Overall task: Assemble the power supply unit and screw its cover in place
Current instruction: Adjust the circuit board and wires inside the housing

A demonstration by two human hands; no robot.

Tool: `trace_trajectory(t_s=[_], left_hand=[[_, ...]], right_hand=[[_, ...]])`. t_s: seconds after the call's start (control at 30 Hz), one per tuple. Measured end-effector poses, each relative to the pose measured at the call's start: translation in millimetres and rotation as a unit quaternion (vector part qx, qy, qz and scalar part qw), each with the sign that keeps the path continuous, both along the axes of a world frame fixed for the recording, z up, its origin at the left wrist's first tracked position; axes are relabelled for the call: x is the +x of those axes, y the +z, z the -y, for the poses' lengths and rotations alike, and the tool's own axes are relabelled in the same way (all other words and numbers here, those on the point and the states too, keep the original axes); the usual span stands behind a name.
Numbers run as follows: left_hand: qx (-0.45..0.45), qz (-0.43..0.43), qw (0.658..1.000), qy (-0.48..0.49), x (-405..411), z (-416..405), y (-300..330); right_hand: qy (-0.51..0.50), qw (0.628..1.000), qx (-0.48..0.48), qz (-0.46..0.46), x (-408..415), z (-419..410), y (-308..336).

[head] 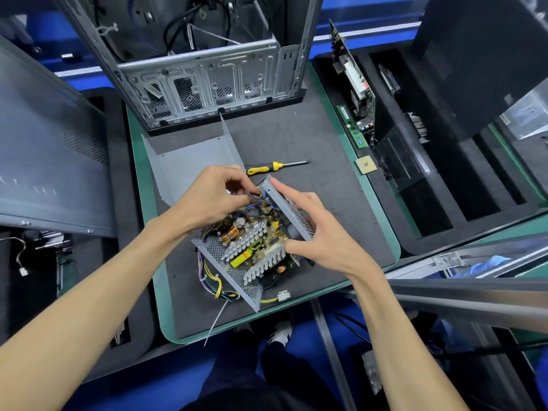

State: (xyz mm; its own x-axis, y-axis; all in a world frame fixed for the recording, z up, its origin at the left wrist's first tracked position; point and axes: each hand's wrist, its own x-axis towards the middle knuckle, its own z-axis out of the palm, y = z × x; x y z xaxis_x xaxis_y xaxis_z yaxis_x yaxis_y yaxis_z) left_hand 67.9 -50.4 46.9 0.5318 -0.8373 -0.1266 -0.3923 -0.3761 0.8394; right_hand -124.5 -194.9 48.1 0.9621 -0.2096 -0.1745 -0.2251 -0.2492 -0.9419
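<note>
An open computer case (204, 69) is being carried upright at the far edge of the counter (341, 203), on its dark mat. The grey metal cover (189, 161) is being left lying flat just in front of the case, towards the counter's left edge, with one side flap standing up. The open power supply unit (252, 247) is being kept tilted near the middle of the counter's near edge, its circuit board and heatsinks exposed and its wires trailing towards that edge. Its perforated side wall is being grasped by the right hand (320, 232), thumb below and fingers along the top. Thin wires at the unit's far corner are being pinched by the left hand (213, 197). A yellow-and-black screwdriver (275, 167) is being left lying just beyond the hands, apart from both.
</note>
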Motion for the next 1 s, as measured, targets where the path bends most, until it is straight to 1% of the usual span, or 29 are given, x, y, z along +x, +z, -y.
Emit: trace_trajectory(t_s=[0.2,0.4,0.5,1.0], left_hand=[[0.014,0.027,1.0,-0.004,1,1,2],[0.014,-0.002,0.999,0.037,-2,1,-2],[0.018,-0.002,0.999,0.045,-2,1,-3],[0.064,0.015,0.997,0.035,-1,6,11]], right_hand=[[0.001,1.0,-0.008,-0.006,2,-1,3],[-0.005,1.0,-0.012,-0.014,3,-2,5],[-0.002,1.0,-0.01,-0.015,3,-3,5],[0.0,1.0,-0.011,-0.015,4,-3,4]])
